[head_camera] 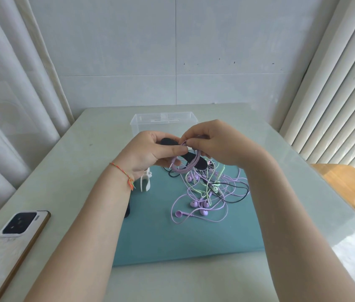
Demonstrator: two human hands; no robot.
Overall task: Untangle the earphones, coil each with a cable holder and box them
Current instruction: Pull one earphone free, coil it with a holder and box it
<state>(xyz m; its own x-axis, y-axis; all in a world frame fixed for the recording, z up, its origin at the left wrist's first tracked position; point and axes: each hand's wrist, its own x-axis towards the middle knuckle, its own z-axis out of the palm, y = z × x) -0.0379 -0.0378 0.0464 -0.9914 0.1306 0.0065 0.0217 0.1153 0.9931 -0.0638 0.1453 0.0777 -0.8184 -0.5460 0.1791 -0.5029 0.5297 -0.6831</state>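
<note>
My left hand (150,152) grips a black cable holder (196,160) together with a coil of purple earphone cable (186,167), thumb pressed over them. My right hand (212,143) pinches the purple cable at the top of the coil. Both hands hover above the teal mat (161,232). Below them lies a tangle of purple, light green and black earphones (209,197). A clear plastic box (163,122) stands open behind the hands.
A white cable holder (145,182) lies on the mat near my left wrist, and a dark one (127,210) peeks out beside my left forearm. A phone (13,243) rests face down at the table's left front. Curtains flank both sides.
</note>
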